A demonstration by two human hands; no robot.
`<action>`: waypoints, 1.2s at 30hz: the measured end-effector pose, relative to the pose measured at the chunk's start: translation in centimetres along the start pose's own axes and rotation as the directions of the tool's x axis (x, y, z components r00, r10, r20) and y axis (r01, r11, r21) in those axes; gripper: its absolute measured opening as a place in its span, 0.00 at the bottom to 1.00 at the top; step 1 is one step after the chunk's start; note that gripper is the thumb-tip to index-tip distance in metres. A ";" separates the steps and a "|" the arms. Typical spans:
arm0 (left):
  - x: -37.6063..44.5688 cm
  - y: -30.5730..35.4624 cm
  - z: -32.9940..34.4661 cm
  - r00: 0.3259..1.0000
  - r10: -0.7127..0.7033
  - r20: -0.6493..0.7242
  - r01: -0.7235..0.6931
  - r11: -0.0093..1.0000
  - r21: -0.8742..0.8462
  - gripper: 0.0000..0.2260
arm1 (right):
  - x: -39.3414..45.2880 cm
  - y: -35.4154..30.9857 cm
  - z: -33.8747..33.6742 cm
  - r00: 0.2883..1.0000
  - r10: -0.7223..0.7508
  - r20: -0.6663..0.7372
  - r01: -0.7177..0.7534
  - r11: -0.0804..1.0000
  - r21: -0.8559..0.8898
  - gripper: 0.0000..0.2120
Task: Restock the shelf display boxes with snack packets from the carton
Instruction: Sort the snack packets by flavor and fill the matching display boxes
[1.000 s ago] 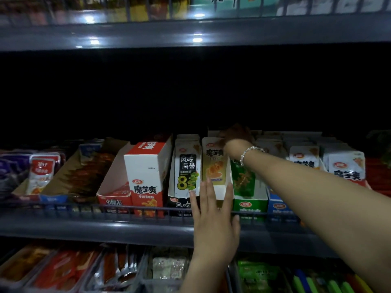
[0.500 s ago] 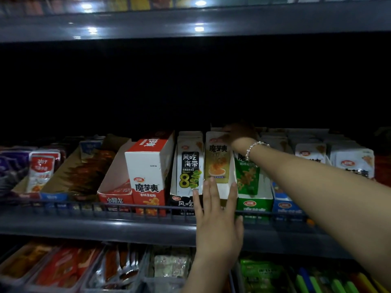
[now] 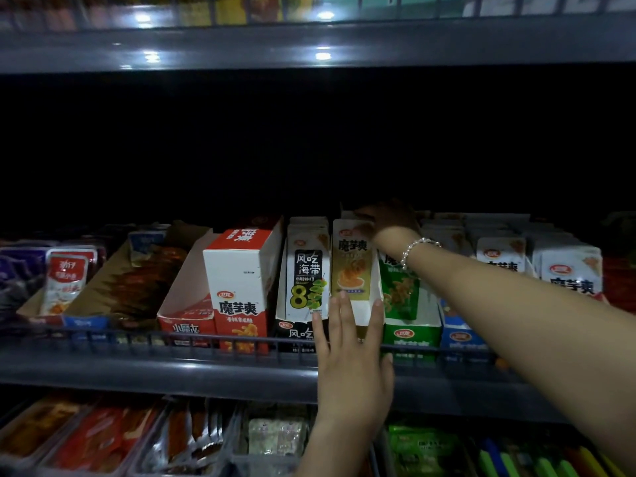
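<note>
A white display box (image 3: 364, 309) of yellow snack packets (image 3: 351, 259) stands at the shelf's front, between a black-green seaweed box (image 3: 304, 280) and a green box (image 3: 409, 325). My left hand (image 3: 351, 359) lies flat against the white box's front, fingers straight and pointing up. My right hand (image 3: 385, 220), with a bead bracelet on the wrist, reaches over the tops of the yellow packets towards the dark back of the shelf. Its fingers touch the packet tops, but the dimness hides its grip. No carton is in view.
A wire rail (image 3: 206, 339) runs along the shelf's front edge. A red-white box (image 3: 241, 287) and a brown tray (image 3: 130, 280) stand to the left, white packets (image 3: 564, 270) to the right. Trays of snacks (image 3: 179, 438) fill the shelf below. Another shelf (image 3: 309, 43) hangs above.
</note>
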State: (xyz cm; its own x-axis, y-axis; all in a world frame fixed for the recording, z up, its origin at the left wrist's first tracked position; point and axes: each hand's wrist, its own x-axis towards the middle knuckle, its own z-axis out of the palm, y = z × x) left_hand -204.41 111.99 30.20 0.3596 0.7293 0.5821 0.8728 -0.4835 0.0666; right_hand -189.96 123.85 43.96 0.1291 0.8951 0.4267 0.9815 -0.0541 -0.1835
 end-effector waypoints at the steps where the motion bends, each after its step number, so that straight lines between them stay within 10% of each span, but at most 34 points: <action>1: 0.0 0.0 0.0 1.000 0.004 -0.002 -0.004 1.000 -0.001 0.30 | -0.2 0.0 -0.1 1.000 0.002 -0.013 -0.003 1.000 -0.026 0.21; 11: -1.3 0.6 0.1 0.996 0.055 -0.064 -0.059 0.997 -0.058 0.31 | -11.6 3.1 -2.1 0.930 -0.199 -0.308 0.232 0.970 0.072 0.22; 23: -12.6 4.5 0.4 0.981 0.140 0.135 -0.097 0.952 -0.289 0.23 | -35.9 7.9 5.3 0.988 0.030 -0.151 0.002 0.978 0.210 0.22; 36: -27.9 8.0 9.8 0.525 0.049 0.850 0.236 0.951 -0.201 0.21 | -53.0 9.3 18.0 0.872 0.299 0.388 -0.399 0.893 0.210 0.18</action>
State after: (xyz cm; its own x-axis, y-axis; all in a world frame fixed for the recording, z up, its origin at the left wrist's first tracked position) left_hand -204.23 92.53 6.59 0.5121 0.7703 -0.3799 0.8483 -0.3845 0.3640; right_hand -190.18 83.83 3.67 0.3511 0.9360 -0.0260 0.7950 -0.3127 -0.5198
